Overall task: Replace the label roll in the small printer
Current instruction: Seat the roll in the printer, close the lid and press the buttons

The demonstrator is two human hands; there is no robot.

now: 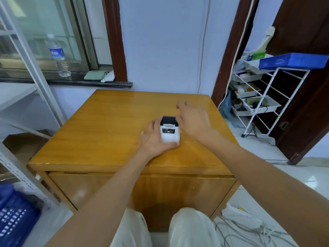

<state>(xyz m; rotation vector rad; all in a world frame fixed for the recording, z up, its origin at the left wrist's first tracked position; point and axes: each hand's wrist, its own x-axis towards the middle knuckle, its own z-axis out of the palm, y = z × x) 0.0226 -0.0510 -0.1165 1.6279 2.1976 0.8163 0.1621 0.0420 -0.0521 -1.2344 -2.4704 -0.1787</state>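
Between the two hands, mid-table: the small printer (170, 131), white body, dark top end away from the person. It sits flat on the wooden table (106, 125).

Left hand (156, 139) is wrapped on the printer: fingers up its left side, thumb curled under the near edge. Closed grip, holding the body steady.

Right hand (193, 120) is just right of the printer and above it, fingers spread and loose, holding nothing. Index side is close to the dark top end; can't tell if it actually touches. The hand is motion-blurred.

Risks from here, as I read it:
- Lid looks shut or only cracked. Prying at the wrong edge could slide the printer out of the left-hand grip, since only one side and the near edge are pinned.
- A small orange bit shows at the printer's right edge, beside the right wrist, possibly a latch or button. If so, missing it means forcing the cover.
- No spare roll is visible on the table, so the swap may stall once the old roll is out.

Hard to see: the label roll itself, which is hidden if it's inside. A white strip at the slot may be label stock. The front panel markings are too small to read. The right fingertips blur into the table.
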